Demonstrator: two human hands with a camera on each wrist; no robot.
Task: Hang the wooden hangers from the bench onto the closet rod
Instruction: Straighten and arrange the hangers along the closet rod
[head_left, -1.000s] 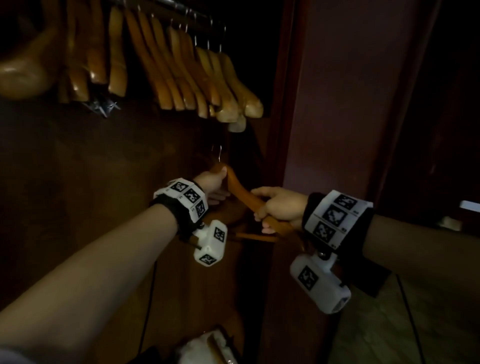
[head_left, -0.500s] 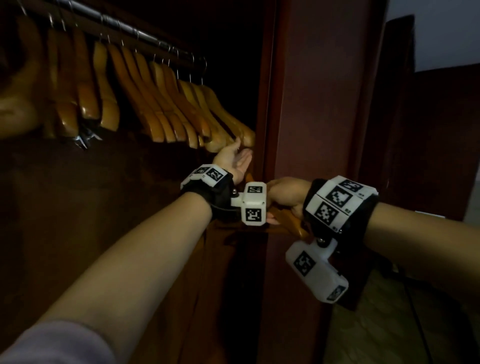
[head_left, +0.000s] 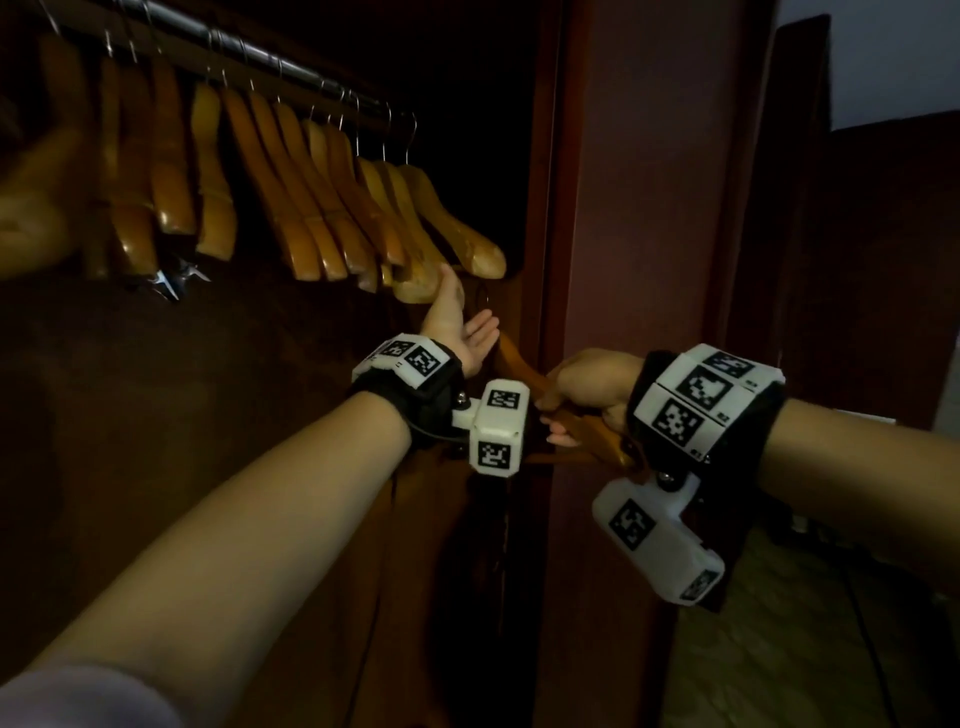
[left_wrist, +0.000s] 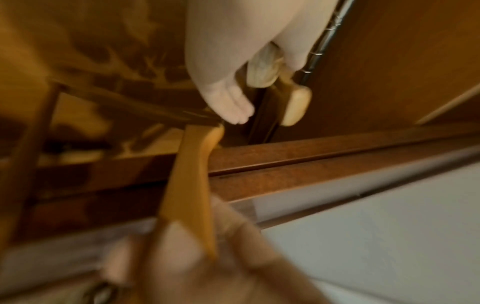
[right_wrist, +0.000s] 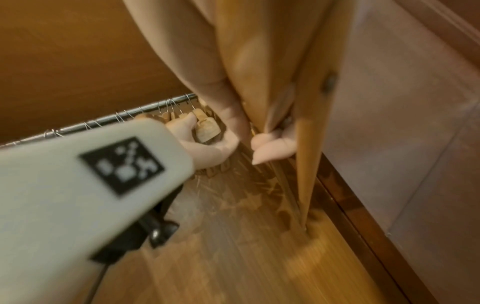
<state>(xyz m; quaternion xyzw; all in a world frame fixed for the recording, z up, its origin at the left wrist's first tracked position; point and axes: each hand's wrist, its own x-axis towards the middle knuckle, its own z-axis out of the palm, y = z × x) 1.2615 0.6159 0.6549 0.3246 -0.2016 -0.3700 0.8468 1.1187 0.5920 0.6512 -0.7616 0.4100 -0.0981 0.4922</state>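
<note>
My right hand (head_left: 587, 389) grips a wooden hanger (head_left: 522, 366) by one arm, low in front of the closet opening; in the right wrist view the hanger (right_wrist: 259, 61) runs along the palm with the fingers (right_wrist: 272, 144) curled round it. My left hand (head_left: 452, 322) is raised, palm up and open, and touches the lower ends of the rightmost hung hangers (head_left: 457, 244). Its fingers (left_wrist: 228, 107) lie by those hanger ends (left_wrist: 296, 107). Several wooden hangers (head_left: 311, 208) hang on the metal rod (head_left: 260, 54).
The closet's reddish door frame (head_left: 623, 208) stands just right of both hands. The dark wooden back wall (head_left: 156, 415) lies behind the hangers. The rod's right end (head_left: 395, 111) is close to the frame. Pale floor (head_left: 779, 649) shows at the lower right.
My left hand has let go of the hanger's top and risen to the ends of the hung hangers. The right hand keeps its grip, slightly higher. The view has tilted up.
</note>
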